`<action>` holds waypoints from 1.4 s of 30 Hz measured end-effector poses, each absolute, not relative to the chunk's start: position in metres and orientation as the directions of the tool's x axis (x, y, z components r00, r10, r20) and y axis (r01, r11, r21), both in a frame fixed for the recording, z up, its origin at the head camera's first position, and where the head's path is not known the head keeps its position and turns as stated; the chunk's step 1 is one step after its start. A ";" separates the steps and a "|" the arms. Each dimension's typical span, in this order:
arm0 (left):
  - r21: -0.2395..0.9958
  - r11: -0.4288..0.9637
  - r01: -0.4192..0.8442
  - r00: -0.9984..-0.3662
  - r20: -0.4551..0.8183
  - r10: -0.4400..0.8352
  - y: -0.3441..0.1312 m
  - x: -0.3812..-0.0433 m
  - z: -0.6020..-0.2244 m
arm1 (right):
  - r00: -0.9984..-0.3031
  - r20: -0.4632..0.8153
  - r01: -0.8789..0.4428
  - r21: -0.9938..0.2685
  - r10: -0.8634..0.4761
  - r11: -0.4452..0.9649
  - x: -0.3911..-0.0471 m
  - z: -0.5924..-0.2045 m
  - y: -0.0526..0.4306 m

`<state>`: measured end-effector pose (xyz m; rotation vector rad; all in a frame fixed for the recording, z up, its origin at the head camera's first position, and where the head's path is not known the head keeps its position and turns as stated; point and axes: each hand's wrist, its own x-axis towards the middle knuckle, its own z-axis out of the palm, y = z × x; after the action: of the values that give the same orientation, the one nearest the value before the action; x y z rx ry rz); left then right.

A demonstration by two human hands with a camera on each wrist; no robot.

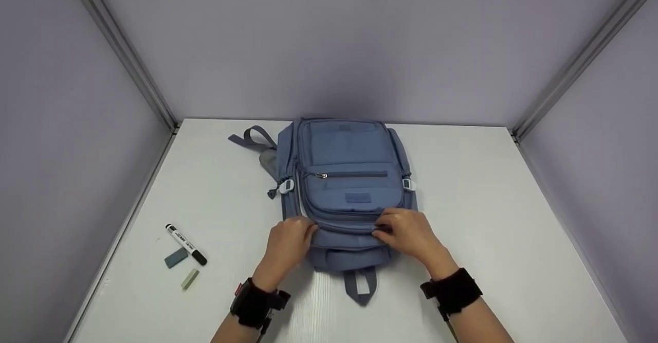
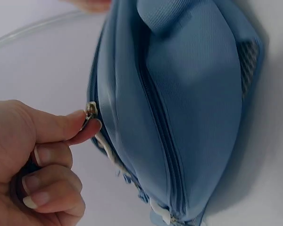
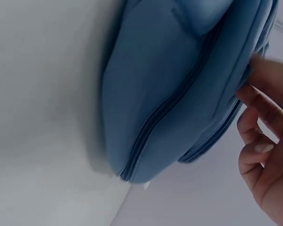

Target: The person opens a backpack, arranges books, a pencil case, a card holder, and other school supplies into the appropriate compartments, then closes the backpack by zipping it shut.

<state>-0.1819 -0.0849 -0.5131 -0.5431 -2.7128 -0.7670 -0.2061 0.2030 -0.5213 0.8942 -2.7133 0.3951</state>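
Observation:
A blue backpack (image 1: 349,147) lies on its back on the white table, its top handle (image 1: 360,294) toward the person. At the left end of a curved zipper near the bag's top, my left hand (image 1: 289,240) pinches a metal zipper pull (image 2: 90,110) between thumb and index finger; its other fingers are curled in. My right hand (image 1: 408,232) pinches the fabric edge beside the same zipper farther right, thumb against fingertips. A second zipper (image 2: 162,127) runs along the bag's side in the left wrist view. White buckles (image 1: 286,186) sit at the bag's sides.
To the left on the table lie a black-and-white marker (image 1: 186,244), a dark teal block (image 1: 176,257) and a small green block (image 1: 189,278). A loose strap (image 1: 252,140) sticks out from the bag's far left. Grey panels (image 1: 339,44) enclose the table at the back and sides.

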 end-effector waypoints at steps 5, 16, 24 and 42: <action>0.447 0.766 0.461 -0.875 0.370 0.311 -0.077 -0.175 -0.515 | -0.708 0.337 -0.693 -0.160 -0.621 0.703 -0.203 -0.524 0.172; 0.367 0.835 0.409 -0.860 0.460 0.220 -0.096 -0.181 -0.519 | -0.674 0.425 -0.711 -0.153 -0.604 0.686 -0.210 -0.526 0.154; 0.307 0.893 0.330 -0.859 0.490 0.148 -0.106 -0.206 -0.530 | -0.661 0.446 -0.723 -0.162 -0.604 0.672 -0.209 -0.529 0.158; 0.229 0.925 0.305 -0.809 0.574 0.125 -0.116 -0.274 -0.545 | -0.651 0.430 -0.734 -0.144 -0.626 0.664 -0.206 -0.528 0.160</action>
<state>-0.2740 -0.1163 -0.5446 -0.3057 -2.5063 -0.4192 -0.2065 0.1600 -0.5277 1.0763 -2.5370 0.4385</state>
